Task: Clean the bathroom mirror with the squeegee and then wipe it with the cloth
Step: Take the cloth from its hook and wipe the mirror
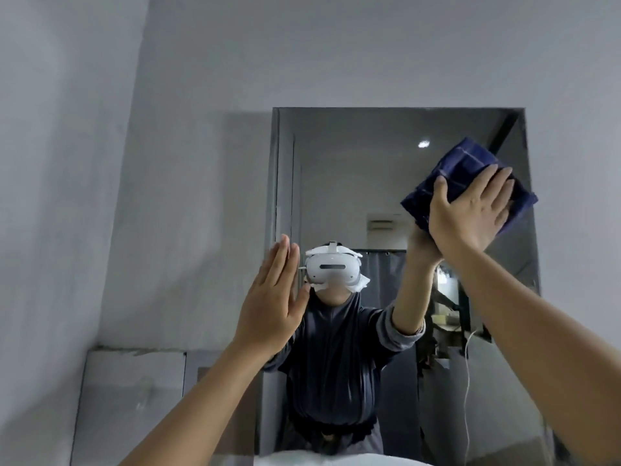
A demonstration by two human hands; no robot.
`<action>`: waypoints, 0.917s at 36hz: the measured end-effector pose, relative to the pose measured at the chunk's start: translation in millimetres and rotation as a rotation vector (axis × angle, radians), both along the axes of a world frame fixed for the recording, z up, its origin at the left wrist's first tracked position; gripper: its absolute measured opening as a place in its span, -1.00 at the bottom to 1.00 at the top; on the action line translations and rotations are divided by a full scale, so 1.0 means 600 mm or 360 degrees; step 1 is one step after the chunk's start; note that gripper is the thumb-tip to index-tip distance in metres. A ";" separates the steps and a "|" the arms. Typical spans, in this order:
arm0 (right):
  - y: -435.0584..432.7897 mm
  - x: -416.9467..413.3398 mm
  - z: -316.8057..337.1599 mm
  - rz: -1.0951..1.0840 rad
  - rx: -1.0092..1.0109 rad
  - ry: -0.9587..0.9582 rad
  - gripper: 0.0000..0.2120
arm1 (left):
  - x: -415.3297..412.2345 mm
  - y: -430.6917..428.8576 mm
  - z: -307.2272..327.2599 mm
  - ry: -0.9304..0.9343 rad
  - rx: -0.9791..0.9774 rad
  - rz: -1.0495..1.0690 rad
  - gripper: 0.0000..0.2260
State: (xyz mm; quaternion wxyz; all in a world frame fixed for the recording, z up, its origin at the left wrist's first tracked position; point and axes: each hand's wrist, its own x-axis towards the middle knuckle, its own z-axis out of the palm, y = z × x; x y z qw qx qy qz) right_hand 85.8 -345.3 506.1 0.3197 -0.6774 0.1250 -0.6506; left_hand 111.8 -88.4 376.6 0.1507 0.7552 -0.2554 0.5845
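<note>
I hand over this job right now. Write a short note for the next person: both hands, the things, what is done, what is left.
Left hand: open and flat, raised at the mirror's left edge.
Right hand: straight fingers press the blue cloth on the mirror's upper right.
The squeegee: not in view.
Done: squeegee pass, probably, since the cloth is on the glass.
Left: wipe the remaining glass.

No legible text, label, brand or number anywhere in view. Pale panel (383, 226) reflected in the mirror (353, 163) shows dark marks, too blurred to read. White headset (331, 266) in the reflection: no logo made out
</note>
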 end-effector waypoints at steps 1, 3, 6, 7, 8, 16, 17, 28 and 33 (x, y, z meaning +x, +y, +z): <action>0.020 0.003 -0.007 0.0003 0.0007 -0.0014 -0.25 | -0.001 0.003 -0.011 0.0016 -0.0001 -0.0011 -0.45; 0.058 0.008 -0.013 0.0006 -0.0019 -0.0035 -0.25 | -0.001 0.004 -0.035 0.0054 -0.0001 -0.0064 -0.46; 0.116 0.012 -0.011 0.0045 -0.0120 -0.0031 -0.25 | -0.001 0.004 -0.069 0.0102 -0.0029 -0.0123 -0.46; 0.135 0.012 -0.010 0.0063 -0.0190 -0.0031 -0.25 | 0.000 0.003 -0.078 0.0110 -0.0045 -0.0128 -0.46; 0.154 0.013 -0.009 0.0087 -0.0281 -0.0030 -0.25 | 0.000 0.003 -0.086 0.0114 -0.0057 -0.0132 -0.46; 0.244 0.020 -0.013 0.0011 -0.1631 0.0141 -0.31 | -0.004 -0.001 -0.114 0.0121 -0.0107 -0.0117 -0.47; 0.242 0.019 -0.015 -0.0022 -0.1767 0.0162 -0.32 | -0.004 -0.002 -0.115 0.0126 -0.0111 -0.0112 -0.47; 0.006 -0.027 -0.048 -0.0286 -0.1994 0.0433 -0.28 | -0.004 -0.005 -0.116 0.0121 -0.0103 -0.0049 -0.45; -0.088 -0.035 -0.099 -0.0101 -0.1086 0.0404 -0.30 | -0.010 -0.008 -0.115 0.0160 -0.0128 -0.0098 -0.46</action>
